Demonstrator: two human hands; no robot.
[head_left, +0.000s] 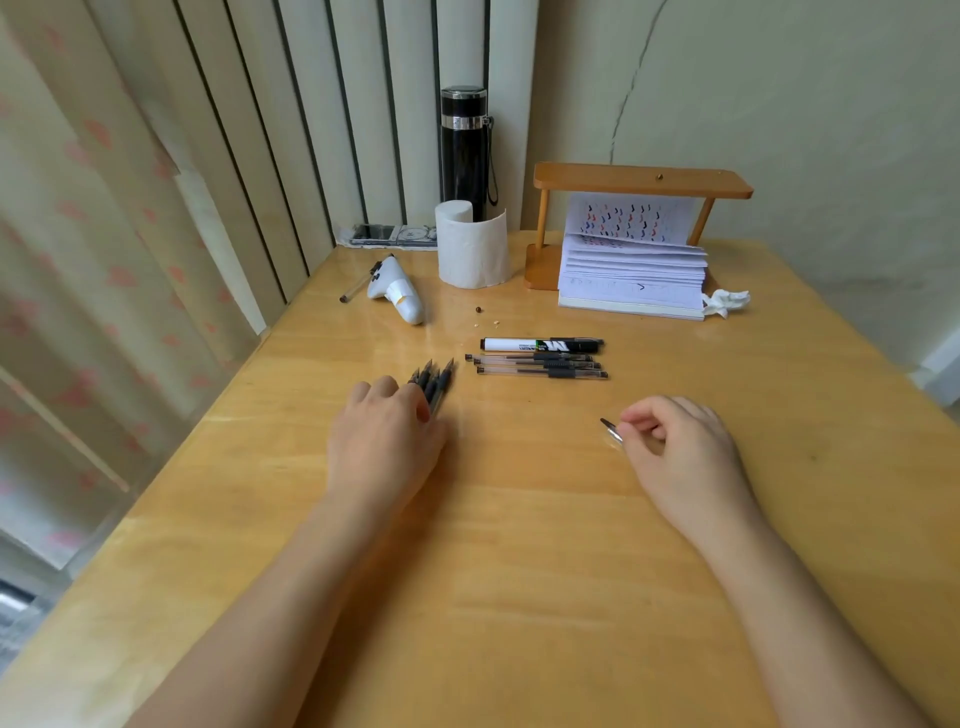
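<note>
Several black pens (434, 384) lie bundled left of the table's (519, 571) middle, tips pointing toward the far edge. The left hand (387, 441) lies over them with its fingers curled round the bundle. The right hand (680, 447), nearer the right edge, pinches a small clear pen cap (612, 430) between thumb and forefinger, its other fingers curled in. Just beyond the hands a marker (540, 344) and capped gel pens (540, 366) lie side by side, parallel to the far edge. Along the far edge stand a paper roll (470, 249), a black flask (465, 150) and a wooden rack (641, 179) over a paper stack (634, 280); a white handheld device (397, 291) lies toward the far left corner.
</note>
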